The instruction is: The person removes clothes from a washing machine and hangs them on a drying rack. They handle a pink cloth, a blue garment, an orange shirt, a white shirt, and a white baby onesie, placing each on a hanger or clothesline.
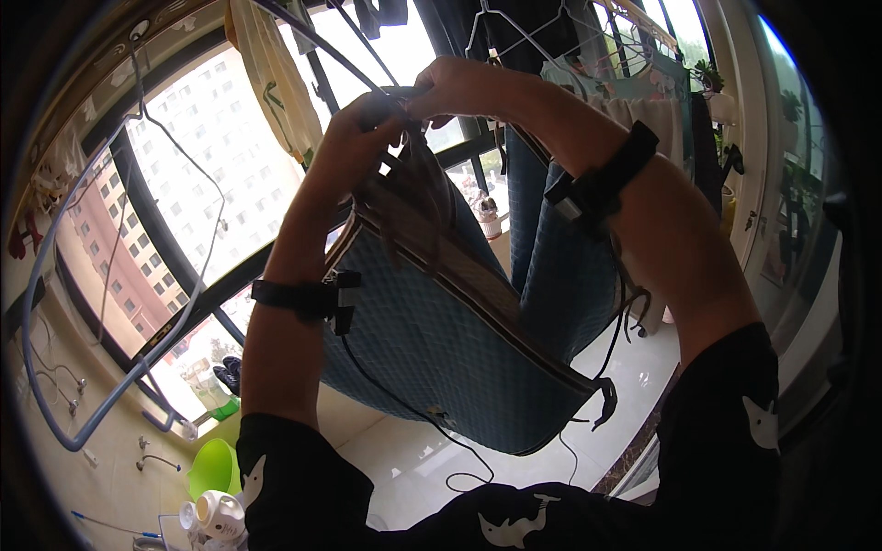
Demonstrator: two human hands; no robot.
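Note:
Both my arms are raised, and my hands meet at the lower end of a dark hanger (318,45). My left hand (365,134) grips dark fabric straps (422,162) gathered just below that end. Close beside it, my right hand (444,86) pinches the same bunch with bent fingers; the exact hold is partly hidden. From the straps hangs a blue quilted cloth (441,324) with brown edging, folded so that its lighter inner side shows. A loose tie (606,403) dangles from its lower right corner.
A large blue-grey hanger (103,406) hangs at left before the window (200,144). Clothes on hangers (627,82) crowd the upper right. A green basin (213,468) and a white jug (222,515) stand lower left. A glass door (792,206) borders the right.

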